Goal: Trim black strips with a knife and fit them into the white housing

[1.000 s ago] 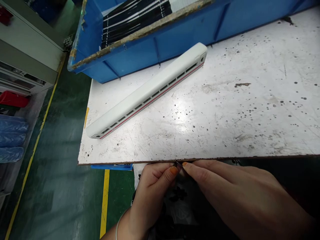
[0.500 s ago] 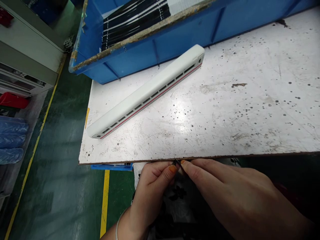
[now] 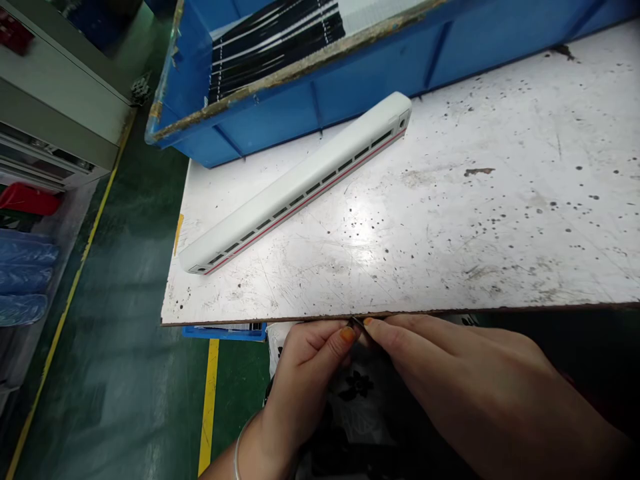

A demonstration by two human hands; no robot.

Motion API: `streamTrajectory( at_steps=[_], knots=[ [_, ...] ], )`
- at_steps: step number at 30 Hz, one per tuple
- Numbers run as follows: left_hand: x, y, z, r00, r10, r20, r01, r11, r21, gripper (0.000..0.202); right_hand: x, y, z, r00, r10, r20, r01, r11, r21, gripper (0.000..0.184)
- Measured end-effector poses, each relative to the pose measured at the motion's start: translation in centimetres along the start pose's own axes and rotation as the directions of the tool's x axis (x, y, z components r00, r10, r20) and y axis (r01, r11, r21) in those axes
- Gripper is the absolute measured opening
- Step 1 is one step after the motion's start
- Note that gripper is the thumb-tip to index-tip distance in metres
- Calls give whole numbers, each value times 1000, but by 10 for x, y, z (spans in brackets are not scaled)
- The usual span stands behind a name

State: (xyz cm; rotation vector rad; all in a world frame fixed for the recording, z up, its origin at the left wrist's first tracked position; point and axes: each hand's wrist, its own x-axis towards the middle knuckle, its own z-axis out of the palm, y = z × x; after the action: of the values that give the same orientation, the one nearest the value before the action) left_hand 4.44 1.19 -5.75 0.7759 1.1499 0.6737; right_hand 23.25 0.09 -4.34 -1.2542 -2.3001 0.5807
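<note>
At the table's front edge, my left hand (image 3: 313, 367) is closed, thumb pressed against the fingers. My right hand (image 3: 465, 373) is closed as well, and its fingertips meet those of the left. Between the two sets of fingertips shows a small dark thin piece (image 3: 357, 323), mostly hidden, whose kind I cannot make out. Beyond the hands a white model train car body (image 3: 300, 183) lies diagonally on the table, with a row of dark windows and a red stripe along its side. Neither hand touches it.
A blue plastic crate (image 3: 280, 107) with black and white striped pieces stands at the back of the speckled white table (image 3: 500, 233). Below the table edge another blue bin (image 3: 225, 332) shows partly. Yellow lines mark the green floor (image 3: 125, 320) at left.
Both hands stay together at the table edge with hardly any movement. The view has shifted slightly, so the crate and the train car body appear a little further right.
</note>
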Motion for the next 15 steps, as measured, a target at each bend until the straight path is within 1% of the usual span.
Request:
streamTrajectory(
  at_steps=[2,6,8,12,15],
  knots=[
    [0,0,0,1000,-2,2,2,1000,0,42,0,-2,1,1000,9,16,-9,1000,6,29],
    [0,0,-1,1000,-17,4,17,1000,27,38,1,-8,-1,996,75,46,-74,997,-19,31],
    [0,0,-1,1000,-17,-3,17,999,31,39,1,-7,-3,996,66,58,-67,998,21,31],
    [0,0,0,1000,-7,-9,7,1000,20,43,-2,2,-3,998,16,66,-27,985,172,29],
    [0,0,-1,1000,-10,-7,10,1000,22,44,-2,5,-2,998,17,62,-29,980,197,25]
  ],
)
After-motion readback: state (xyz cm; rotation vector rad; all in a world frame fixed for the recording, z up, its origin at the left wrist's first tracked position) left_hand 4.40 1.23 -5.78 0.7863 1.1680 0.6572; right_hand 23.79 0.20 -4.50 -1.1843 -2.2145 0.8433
